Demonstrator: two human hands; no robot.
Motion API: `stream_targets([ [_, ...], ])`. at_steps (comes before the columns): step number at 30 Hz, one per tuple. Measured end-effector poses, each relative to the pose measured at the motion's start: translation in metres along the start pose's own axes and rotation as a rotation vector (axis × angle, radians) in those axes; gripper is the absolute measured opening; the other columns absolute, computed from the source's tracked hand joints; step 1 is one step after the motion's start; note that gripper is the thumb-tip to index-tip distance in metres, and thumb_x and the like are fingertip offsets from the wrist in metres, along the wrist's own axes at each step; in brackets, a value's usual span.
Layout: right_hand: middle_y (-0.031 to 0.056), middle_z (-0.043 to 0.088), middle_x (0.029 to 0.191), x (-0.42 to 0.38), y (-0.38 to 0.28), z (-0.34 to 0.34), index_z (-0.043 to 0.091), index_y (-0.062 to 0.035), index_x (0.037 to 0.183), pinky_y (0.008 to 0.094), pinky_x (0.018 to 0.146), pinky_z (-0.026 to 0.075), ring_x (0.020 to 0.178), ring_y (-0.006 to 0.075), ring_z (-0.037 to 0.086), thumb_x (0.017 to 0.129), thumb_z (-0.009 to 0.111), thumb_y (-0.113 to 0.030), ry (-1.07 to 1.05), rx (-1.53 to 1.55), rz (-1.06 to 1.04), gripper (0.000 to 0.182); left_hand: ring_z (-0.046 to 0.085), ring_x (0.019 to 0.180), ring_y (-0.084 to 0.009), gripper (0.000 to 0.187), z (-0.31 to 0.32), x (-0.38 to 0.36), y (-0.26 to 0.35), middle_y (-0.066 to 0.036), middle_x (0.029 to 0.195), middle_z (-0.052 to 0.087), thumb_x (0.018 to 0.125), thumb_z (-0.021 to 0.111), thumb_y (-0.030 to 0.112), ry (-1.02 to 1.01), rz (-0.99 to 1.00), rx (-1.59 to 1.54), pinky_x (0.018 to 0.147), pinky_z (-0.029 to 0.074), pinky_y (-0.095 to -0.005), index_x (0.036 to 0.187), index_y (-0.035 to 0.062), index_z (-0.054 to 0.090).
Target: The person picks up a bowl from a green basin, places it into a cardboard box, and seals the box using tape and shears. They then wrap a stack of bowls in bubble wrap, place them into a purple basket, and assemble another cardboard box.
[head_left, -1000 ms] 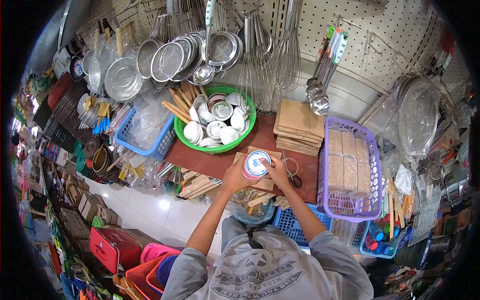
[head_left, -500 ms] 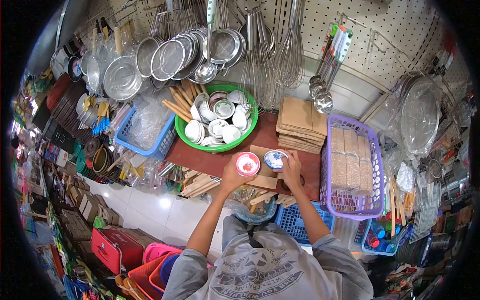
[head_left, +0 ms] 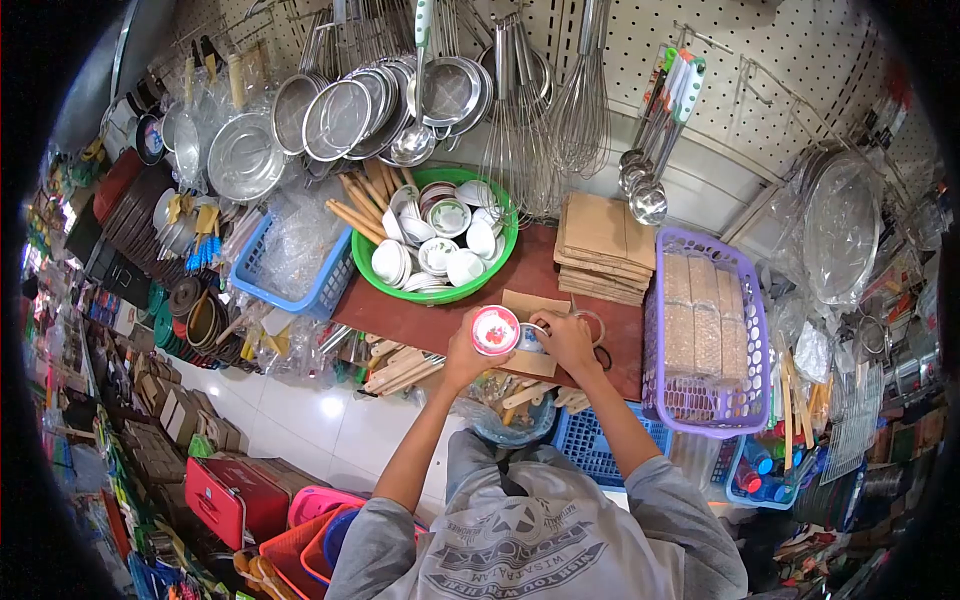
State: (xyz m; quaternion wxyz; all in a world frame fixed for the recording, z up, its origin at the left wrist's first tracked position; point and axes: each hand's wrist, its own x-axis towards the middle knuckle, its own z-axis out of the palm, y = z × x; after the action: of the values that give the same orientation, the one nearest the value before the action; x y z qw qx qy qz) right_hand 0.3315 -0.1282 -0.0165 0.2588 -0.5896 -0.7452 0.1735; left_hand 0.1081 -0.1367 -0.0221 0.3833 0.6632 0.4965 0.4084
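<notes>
My left hand [head_left: 464,358] is closed round a small red-rimmed bowl [head_left: 495,329] with a red pattern inside, its open side facing up. Just to its right, my right hand [head_left: 567,342] has its fingers curled on a small blue-and-white bowl [head_left: 531,340]. The red-rimmed bowl partly hides this second bowl. Both hands are over a flat piece of brown cardboard [head_left: 540,304] on the dark red tabletop [head_left: 400,322]. Beside my right hand lies a clear ring [head_left: 592,324], perhaps a tape roll.
Behind the hands, a green basin [head_left: 372,278] holds several small white dishes and wooden-handled items. A stack of folded cardboard [head_left: 605,235] and a purple basket [head_left: 652,390] with wrapped bundles stand right. Whisks [head_left: 578,120] and strainers [head_left: 336,120] hang above; a blue basket [head_left: 322,300] stands left.
The blue-and-white bowl has moved left and down, partly behind the red-rimmed bowl. My right hand has shifted left and turned with it; my left hand stays about where it was.
</notes>
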Motion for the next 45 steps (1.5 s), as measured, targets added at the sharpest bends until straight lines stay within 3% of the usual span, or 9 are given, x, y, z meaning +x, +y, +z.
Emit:
stream_targets([
  [3, 0.0086, 0.073, 0.082, 0.005, 0.001, 0.008, 0.072, -0.0138, 0.096, 0.0402, 0.064, 0.054, 0.073, 0.027, 0.07, 0.083, 0.073, -0.025, 0.04, 0.019, -0.042, 0.017, 0.061, 0.114, -0.0243, 0.091, 0.001, -0.001, -0.001, -0.013, 0.123, 0.061, 0.06, 0.092, 0.023, 0.013, 0.005, -0.004, 0.098, 0.049, -0.0371, 0.135, 0.0034, 0.045],
  [9, 0.0151, 0.072, 0.085, 0.003, -0.017, -0.01, 0.074, -0.0131, 0.106, 0.0439, 0.071, 0.055, 0.078, 0.0339, 0.07, 0.086, 0.069, -0.027, -0.055, -0.085, -0.01, 0.025, 0.062, 0.115, -0.0256, 0.092, 0.001, -0.001, 0.002, -0.013, 0.124, 0.062, 0.06, 0.092, 0.023, 0.012, 0.006, 0.02, 0.098, 0.049, -0.0382, 0.136, 0.0037, 0.045],
  [12, 0.0162, 0.073, 0.086, 0.002, -0.01, -0.003, 0.074, -0.0134, 0.109, 0.0421, 0.07, 0.056, 0.077, 0.0308, 0.071, 0.087, 0.069, -0.03, 0.007, -0.081, -0.012, 0.028, 0.062, 0.114, -0.0278, 0.092, 0.001, -0.001, 0.004, -0.015, 0.123, 0.062, 0.06, 0.092, 0.023, 0.013, 0.045, 0.065, 0.098, 0.05, -0.0387, 0.137, 0.0045, 0.044],
  [15, 0.0128, 0.074, 0.085, 0.0, -0.018, -0.004, 0.074, -0.0088, 0.107, 0.038, 0.067, 0.056, 0.074, 0.0246, 0.072, 0.086, 0.072, -0.029, 0.111, 0.248, 0.041, 0.03, 0.062, 0.114, -0.0307, 0.093, 0.001, 0.0, 0.012, -0.017, 0.123, 0.062, 0.059, 0.091, 0.021, -0.003, 0.063, 0.098, 0.097, 0.05, -0.0396, 0.138, 0.0055, 0.044],
  [18, 0.0076, 0.073, 0.079, -0.001, -0.026, -0.003, 0.074, -0.0095, 0.102, 0.0338, 0.065, 0.055, 0.073, 0.0194, 0.072, 0.084, 0.074, -0.033, 0.082, 0.295, 0.099, 0.03, 0.061, 0.117, -0.0335, 0.092, 0.003, 0.001, 0.012, -0.018, 0.127, 0.061, 0.06, 0.09, 0.018, 0.0, 0.09, 0.135, 0.097, 0.05, -0.0412, 0.138, 0.0061, 0.044],
  [24, 0.0064, 0.073, 0.079, 0.0, -0.021, 0.013, 0.075, -0.0073, 0.099, 0.0296, 0.061, 0.055, 0.068, 0.0168, 0.071, 0.081, 0.078, -0.028, 0.144, 0.347, 0.132, 0.028, 0.061, 0.116, -0.0334, 0.092, 0.005, 0.001, 0.01, -0.018, 0.125, 0.062, 0.059, 0.089, 0.015, 0.033, 0.116, 0.172, 0.095, 0.051, -0.0408, 0.139, 0.0067, 0.044],
  [36, 0.0059, 0.072, 0.082, 0.002, -0.004, 0.007, 0.069, 0.0011, 0.105, 0.0226, 0.052, 0.055, 0.068, 0.0084, 0.067, 0.092, 0.068, -0.014, 0.289, 0.625, 0.206, 0.02, 0.062, 0.115, -0.0347, 0.091, 0.007, -0.001, 0.012, -0.018, 0.124, 0.063, 0.061, 0.09, 0.017, 0.07, 0.105, 0.101, 0.095, 0.052, -0.0422, 0.137, 0.0045, 0.042],
  [39, 0.0097, 0.071, 0.078, 0.0, -0.004, -0.008, 0.068, -0.0002, 0.098, 0.03, 0.059, 0.055, 0.066, 0.0145, 0.069, 0.089, 0.069, -0.017, 0.372, 0.699, 0.298, 0.019, 0.062, 0.116, -0.0313, 0.093, 0.008, -0.003, 0.004, -0.017, 0.126, 0.062, 0.061, 0.091, 0.02, 0.075, 0.059, 0.076, 0.096, 0.051, -0.0403, 0.138, 0.0035, 0.04],
  [45, 0.0097, 0.07, 0.074, -0.008, 0.003, -0.026, 0.067, -0.0015, 0.09, 0.0298, 0.062, 0.055, 0.066, 0.0187, 0.07, 0.084, 0.072, -0.013, 0.377, 0.329, 0.181, 0.014, 0.062, 0.117, -0.0305, 0.094, 0.01, -0.005, -0.003, -0.017, 0.126, 0.062, 0.062, 0.092, 0.021, 0.115, 0.081, 0.064, 0.097, 0.051, -0.0404, 0.138, 0.0038, 0.039],
])
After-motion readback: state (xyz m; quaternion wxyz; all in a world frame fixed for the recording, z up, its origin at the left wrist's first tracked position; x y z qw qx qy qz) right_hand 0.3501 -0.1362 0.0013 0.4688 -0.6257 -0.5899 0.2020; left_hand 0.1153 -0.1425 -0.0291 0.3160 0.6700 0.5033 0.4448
